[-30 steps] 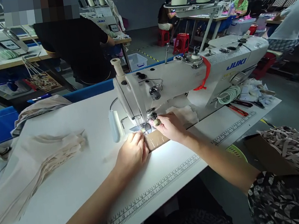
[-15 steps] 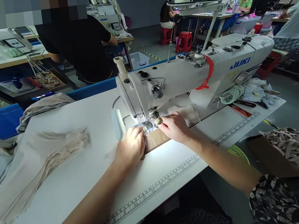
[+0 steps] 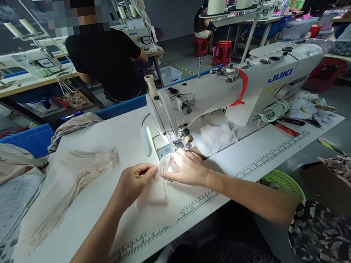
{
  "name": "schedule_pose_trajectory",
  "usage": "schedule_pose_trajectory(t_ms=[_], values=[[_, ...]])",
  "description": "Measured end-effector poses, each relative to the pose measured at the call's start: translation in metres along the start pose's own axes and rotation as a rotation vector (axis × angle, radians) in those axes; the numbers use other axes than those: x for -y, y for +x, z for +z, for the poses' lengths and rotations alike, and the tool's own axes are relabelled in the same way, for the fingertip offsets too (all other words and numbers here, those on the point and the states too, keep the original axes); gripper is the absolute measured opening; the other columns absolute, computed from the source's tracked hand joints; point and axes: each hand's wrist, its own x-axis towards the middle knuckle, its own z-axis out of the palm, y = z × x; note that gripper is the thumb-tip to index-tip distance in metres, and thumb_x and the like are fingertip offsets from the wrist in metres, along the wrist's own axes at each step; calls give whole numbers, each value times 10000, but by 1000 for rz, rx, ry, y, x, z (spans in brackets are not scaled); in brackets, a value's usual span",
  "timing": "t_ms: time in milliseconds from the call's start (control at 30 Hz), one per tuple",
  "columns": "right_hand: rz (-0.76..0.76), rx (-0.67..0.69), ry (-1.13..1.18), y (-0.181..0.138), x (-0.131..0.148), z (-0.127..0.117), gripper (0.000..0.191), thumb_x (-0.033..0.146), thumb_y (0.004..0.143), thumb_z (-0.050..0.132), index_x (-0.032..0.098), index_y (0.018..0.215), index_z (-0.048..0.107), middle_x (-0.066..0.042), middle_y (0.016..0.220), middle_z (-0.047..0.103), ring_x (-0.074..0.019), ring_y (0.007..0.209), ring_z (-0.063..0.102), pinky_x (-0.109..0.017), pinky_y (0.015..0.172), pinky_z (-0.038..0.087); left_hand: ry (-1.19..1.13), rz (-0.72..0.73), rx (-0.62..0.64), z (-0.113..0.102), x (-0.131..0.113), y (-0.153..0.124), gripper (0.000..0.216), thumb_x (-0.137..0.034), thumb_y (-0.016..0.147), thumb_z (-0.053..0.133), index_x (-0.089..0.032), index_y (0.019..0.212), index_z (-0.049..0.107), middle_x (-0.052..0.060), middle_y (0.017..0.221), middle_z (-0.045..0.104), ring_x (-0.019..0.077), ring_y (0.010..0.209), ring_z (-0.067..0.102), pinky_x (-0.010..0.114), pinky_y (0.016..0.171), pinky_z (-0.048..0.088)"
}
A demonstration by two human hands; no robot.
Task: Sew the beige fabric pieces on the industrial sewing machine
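Observation:
A thin cream fabric piece (image 3: pixel 154 196) hangs from both my hands over the front of the white table. My left hand (image 3: pixel 137 181) pinches its edge between thumb and fingers, left of the needle area. My right hand (image 3: pixel 188 168) grips the same cloth just in front of the presser foot (image 3: pixel 177 145), its fingers bunched and its thumb pointing left. Part of the cloth is hidden under that hand. The white sewing machine (image 3: pixel 209 95) stands behind, its lamp lighting the needle plate (image 3: pixel 164 150).
A cream fabric stack (image 3: pixel 88 176) lies on the left. Crumpled white cloth (image 3: pixel 216 138) rests under the machine arm. Red-handled snips (image 3: pixel 285 129) and a green cord coil (image 3: pixel 274 111) sit on the right. A green basket (image 3: pixel 284 184) is below the table edge. A co-worker (image 3: pixel 108 63) sits ahead.
Both hands have left the presser foot and the knob beside it. They now hold a cream fabric piece in front of the needle. The head view has shifted slightly left.

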Motion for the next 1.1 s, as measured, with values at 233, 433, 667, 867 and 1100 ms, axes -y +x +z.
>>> schedule_pose_trajectory(t_ms=[233, 433, 667, 867, 1100], values=[[-25, 15, 346, 9, 9, 7, 96, 200, 932, 652, 224, 840, 649, -4, 844, 728, -167, 815, 687, -291, 745, 536, -197, -54, -119, -6, 17, -35, 546, -749, 827, 630, -212, 826, 727, 43, 771, 731, 210, 726, 645, 290, 656, 515], [137, 190, 920, 7, -11, -10, 114, 239, 868, 620, 226, 780, 548, 12, 695, 673, -167, 679, 688, -279, 641, 577, -199, -190, -138, -18, 41, -45, 621, -836, 795, 591, -227, 877, 676, -19, 607, 589, 165, 530, 497, 275, 517, 384], [-19, 115, 358, -3, -19, -19, 203, 153, 925, 542, 225, 736, 549, -8, 675, 627, -170, 657, 600, -294, 651, 454, 329, -160, -145, -26, 59, -46, 280, -489, 905, 485, -267, 857, 649, 30, 897, 798, 266, 847, 727, 339, 706, 494], [-251, -103, -191, -14, -33, -7, 229, 180, 1037, 494, 185, 951, 706, -112, 990, 702, -199, 773, 625, -308, 623, 426, 790, 6, -311, -61, 74, -17, 231, -339, 954, 538, -248, 1010, 743, 109, 1152, 781, 338, 1108, 702, 407, 812, 544], [-302, -148, -145, -16, -50, -13, 272, 174, 1046, 438, 206, 1045, 708, -108, 1014, 702, -218, 781, 684, -343, 658, 545, 820, 19, -579, -83, 82, 29, 236, -231, 937, 529, -213, 816, 731, 169, 1121, 781, 385, 1196, 655, 515, 970, 512]])
